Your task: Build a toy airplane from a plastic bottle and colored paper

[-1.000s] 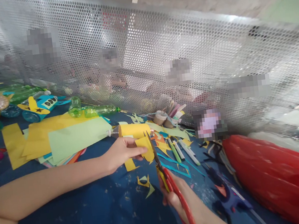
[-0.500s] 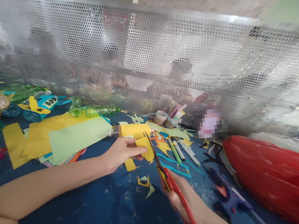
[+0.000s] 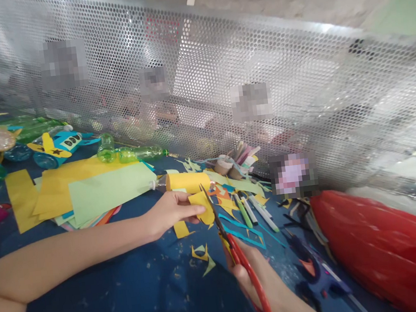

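Observation:
My left hand (image 3: 174, 211) pinches a small piece of yellow paper (image 3: 201, 206) between thumb and fingers, above the blue tabletop. Red-handled scissors (image 3: 248, 271) are gripped in my right hand (image 3: 257, 275), their dark blades pointing away from me along the paper's right edge. Whether the blades bite into the paper I cannot tell. Just behind the paper lies a clear bottle wrapped in yellow paper (image 3: 187, 181). Under my left hand a yellow strip (image 3: 181, 229) rests on the table, and small offcuts (image 3: 200, 252) lie closer to me.
Light green sheets (image 3: 110, 192) and yellow sheets (image 3: 68, 179) are stacked at left, with bottle airplanes (image 3: 62, 146) and green bottles (image 3: 140, 153) behind. Markers (image 3: 261, 212), a blue glue gun (image 3: 324, 273) and a red plastic bag (image 3: 383, 241) are to the right. A perforated metal screen (image 3: 199, 77) borders the back.
Both hands, the paper and the scissors stay nearly where they were. The whole view has shifted very slightly.

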Demonstrator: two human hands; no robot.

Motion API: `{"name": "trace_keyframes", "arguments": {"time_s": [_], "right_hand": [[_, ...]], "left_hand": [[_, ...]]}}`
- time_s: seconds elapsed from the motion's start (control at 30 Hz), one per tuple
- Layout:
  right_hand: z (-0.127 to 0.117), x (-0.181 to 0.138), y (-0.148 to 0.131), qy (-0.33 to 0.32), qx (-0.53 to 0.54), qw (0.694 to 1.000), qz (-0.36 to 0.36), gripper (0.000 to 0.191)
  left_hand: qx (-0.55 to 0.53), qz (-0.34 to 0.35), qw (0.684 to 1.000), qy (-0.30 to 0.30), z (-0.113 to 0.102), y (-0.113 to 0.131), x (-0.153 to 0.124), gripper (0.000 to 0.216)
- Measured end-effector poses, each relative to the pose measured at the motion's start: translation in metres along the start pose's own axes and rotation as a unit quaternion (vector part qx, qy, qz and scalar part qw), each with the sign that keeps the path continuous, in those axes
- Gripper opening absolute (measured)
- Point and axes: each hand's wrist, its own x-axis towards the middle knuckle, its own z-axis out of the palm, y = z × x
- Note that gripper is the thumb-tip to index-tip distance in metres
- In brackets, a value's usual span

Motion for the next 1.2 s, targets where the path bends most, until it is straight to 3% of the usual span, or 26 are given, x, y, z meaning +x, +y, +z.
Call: {"name": "trace_keyframes", "arguments": {"time_s": [0.33,0.57,0.8,1.0,1.2], "right_hand": [[0.001,0.003,0.006,0.035,0.003,0.999,-0.022,0.058],[0.006,0.004,0.021,0.051,0.128,0.987,0.08,0.054],[0.004,0.014,0.017,0.118,0.152,0.98,0.051,0.037],[0.011,0.02,0.005,0.187,0.254,0.949,0.003,0.042],[0.008,0.018,0.002,0.176,0.269,0.947,-0.005,0.039]], "left_hand": [[-0.007,-0.018,1.0,-0.003,-0.002,-0.001,0.002,0.015],[-0.01,-0.011,1.0,0.006,-0.001,0.003,0.001,0.016],[0.055,0.012,0.998,-0.022,0.006,-0.006,-0.004,0.016],[0.044,-0.045,0.997,-0.034,0.016,-0.009,-0.012,0.017],[0.059,-0.049,0.994,-0.077,0.02,-0.003,-0.018,0.011]]}}
